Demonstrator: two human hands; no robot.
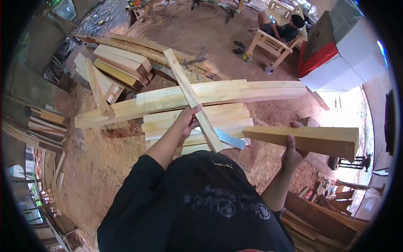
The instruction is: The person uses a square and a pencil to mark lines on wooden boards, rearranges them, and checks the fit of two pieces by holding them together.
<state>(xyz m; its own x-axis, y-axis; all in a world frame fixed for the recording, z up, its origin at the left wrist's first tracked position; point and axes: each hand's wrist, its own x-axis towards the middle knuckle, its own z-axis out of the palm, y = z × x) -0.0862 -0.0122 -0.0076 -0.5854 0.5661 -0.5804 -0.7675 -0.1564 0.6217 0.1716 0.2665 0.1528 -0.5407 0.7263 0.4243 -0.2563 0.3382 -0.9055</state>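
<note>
left hand [186,122] clamped on the slat [191,97] | right hand [291,152] gripping the thick beam [308,140] | hands apart | I'd steady both over the plank stack [168,122] first

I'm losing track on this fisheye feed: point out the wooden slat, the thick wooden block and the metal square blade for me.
wooden slat [184,82], head view, on its upper length above the left hand.
thick wooden block [310,138], head view, middle of its side face.
metal square blade [231,138], head view, middle of the flat blade.
</note>
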